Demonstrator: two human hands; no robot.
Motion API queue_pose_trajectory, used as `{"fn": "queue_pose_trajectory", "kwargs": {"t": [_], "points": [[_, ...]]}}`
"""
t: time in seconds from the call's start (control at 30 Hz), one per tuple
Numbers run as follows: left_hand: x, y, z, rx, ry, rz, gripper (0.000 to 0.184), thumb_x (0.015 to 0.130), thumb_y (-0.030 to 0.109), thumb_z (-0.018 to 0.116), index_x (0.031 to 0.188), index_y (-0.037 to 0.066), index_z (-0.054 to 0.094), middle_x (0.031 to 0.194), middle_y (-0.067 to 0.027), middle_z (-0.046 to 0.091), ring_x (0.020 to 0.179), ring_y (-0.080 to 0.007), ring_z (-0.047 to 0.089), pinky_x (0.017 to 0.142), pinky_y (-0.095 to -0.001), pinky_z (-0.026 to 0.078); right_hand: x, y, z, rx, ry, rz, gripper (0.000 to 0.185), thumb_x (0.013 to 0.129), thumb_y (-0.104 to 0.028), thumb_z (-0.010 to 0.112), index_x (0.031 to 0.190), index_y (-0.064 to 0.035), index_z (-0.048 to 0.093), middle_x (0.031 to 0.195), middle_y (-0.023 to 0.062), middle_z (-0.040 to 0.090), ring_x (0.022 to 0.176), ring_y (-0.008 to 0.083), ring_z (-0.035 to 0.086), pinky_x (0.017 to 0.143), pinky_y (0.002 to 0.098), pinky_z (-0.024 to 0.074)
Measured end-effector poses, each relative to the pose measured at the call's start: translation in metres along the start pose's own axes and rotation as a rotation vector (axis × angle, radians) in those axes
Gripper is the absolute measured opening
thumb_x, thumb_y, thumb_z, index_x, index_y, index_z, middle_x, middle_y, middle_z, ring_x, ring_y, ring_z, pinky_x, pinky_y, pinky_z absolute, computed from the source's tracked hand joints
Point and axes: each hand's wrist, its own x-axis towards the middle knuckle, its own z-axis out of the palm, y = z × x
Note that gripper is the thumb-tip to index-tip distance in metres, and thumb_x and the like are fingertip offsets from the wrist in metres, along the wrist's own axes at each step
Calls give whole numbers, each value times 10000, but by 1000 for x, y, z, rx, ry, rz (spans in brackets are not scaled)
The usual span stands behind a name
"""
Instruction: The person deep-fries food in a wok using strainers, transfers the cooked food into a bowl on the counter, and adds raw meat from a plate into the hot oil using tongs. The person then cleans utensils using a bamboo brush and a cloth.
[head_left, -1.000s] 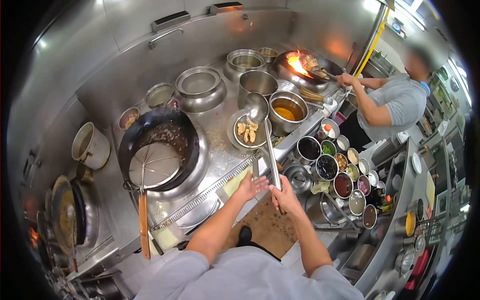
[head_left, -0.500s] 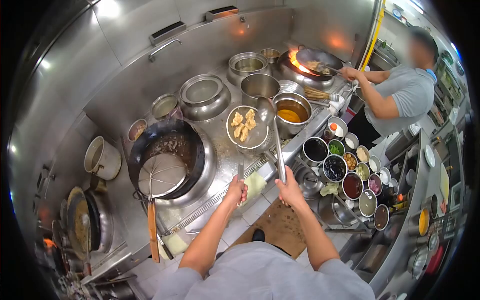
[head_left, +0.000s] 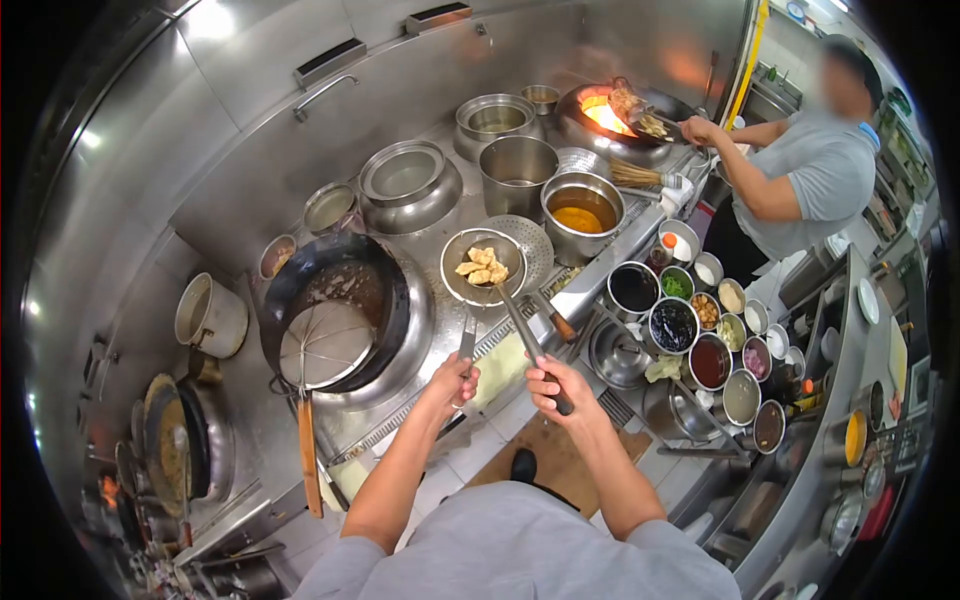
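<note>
My left hand (head_left: 453, 384) is closed round the flat metal handle of a round, shallow strainer (head_left: 456, 290); whether its bottom is mesh is hard to make out. Several golden fried pieces (head_left: 483, 267) are heaped in it. My right hand (head_left: 560, 387) grips the dark handle end of a metal ladle (head_left: 517, 322), whose head is down in the strainer among the pieces and partly hidden by them. Under and behind the strainer lies a perforated skimmer (head_left: 535, 247) with a wooden handle (head_left: 556, 318). To the left stands a large wok (head_left: 385, 290) with a wire-braced strainer (head_left: 325, 345) inside.
A pot of orange-brown oil (head_left: 582, 212) and a deep steel pot (head_left: 518, 175) stand behind. Containers of sauces and ingredients (head_left: 710, 360) crowd the right side. At the far right, a co-worker (head_left: 815, 175) tosses food over a flaming burner (head_left: 605, 115).
The ladle has swung left and down from beside the strainer into it, gathering the spread pieces into a heap. Both hands have shifted left. The co-worker's food is now tossed up.
</note>
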Motion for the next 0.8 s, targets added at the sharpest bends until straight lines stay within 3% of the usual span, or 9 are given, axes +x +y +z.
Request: {"fn": "queue_pose_trajectory", "kwargs": {"t": [0.17, 0.23, 0.33, 0.37, 0.4, 0.47, 0.57, 0.73, 0.8], "points": [[37, 0, -3, -107, -2, -2, 77, 981, 90, 393, 1024, 113, 334, 734, -80, 517, 455, -86, 387, 352, -215, 327, -36, -7, -4, 11, -89, -85, 235, 963, -119, 464, 1194, -75, 472, 774, 10, 431, 463, 50, 395, 359, 217, 361], [44, 2, -11, -164, 9, -36, 253, 979, 93, 399, 1215, 102, 308, 731, -80, 519, 450, -97, 389, 359, -228, 331, -54, -8, -5, -71, -73, -122, 274, 965, -116, 454, 1238, -93, 439, 780, 16, 429, 463, 52, 396, 357, 216, 365], [26, 6, -15, -27, 122, 77, 255, 963, 91, 411, 1194, 90, 302, 721, -78, 500, 456, -95, 383, 355, -231, 319, -77, -7, -18, -221, -2, -192, 384, 966, -112, 447, 1334, -149, 342, 792, 30, 421, 461, 55, 396, 348, 223, 375], [27, 1, -34, 140, 175, 93, 404, 927, 75, 435, 1315, 76, 323, 743, -132, 528, 504, -195, 495, 407, -333, 414, -86, -7, -19, -288, 27, -224, 411, 963, -112, 456, 1347, -158, 318, 787, 29, 419, 455, 55, 392, 343, 225, 375], [25, -9, -60, 138, 177, 94, 404, 927, 75, 435, 1315, 76, 323, 743, -132, 528, 504, -195, 495, 407, -333, 414, -95, -6, -20, -353, 58, -258, 440, 959, -113, 465, 1361, -168, 294, 781, 28, 417, 449, 56, 389, 339, 228, 376], [14, -31, -109, 1348, 478, 825, 538, 872, 29, 443, 1398, 82, 344, 803, -217, 549, 687, -358, 592, 604, -458, 493, -112, 0, -19, -354, 86, -274, 453, 951, -107, 479, 1362, -154, 293, 772, 28, 417, 441, 55, 390, 335, 227, 381], [-51, -18, -97, 1457, 548, 781, 617, 827, 7, 446, 1430, 88, 342, 888, -289, 551, 880, -468, 568, 803, -503, 458, -132, 17, -20, -385, 86, -346, 467, 946, -110, 482, 1369, -118, 283, 768, 27, 422, 438, 54, 402, 330, 227, 392], [-3, -4, -86, 1322, 576, 894, 641, 819, -5, 435, 1438, 109, 319, 815, -240, 570, 757, -409, 594, 696, -480, 476, -153, 64, -17, -329, 132, -437, 443, 953, -118, 469, 1366, -124, 310, 766, 21, 417, 438, 50, 398, 333, 224, 400], [32, 13, -64, 663, 271, 404, 563, 844, -21, 403, 1392, 97, 361, 682, -126, 558, 565, -212, 567, 463, -348, 459, -165, 90, -14, -171, 86, -468, 427, 972, -136, 436, 1377, -94, 308, 769, 21, 406, 443, 46, 401, 333, 233, 404]]}}
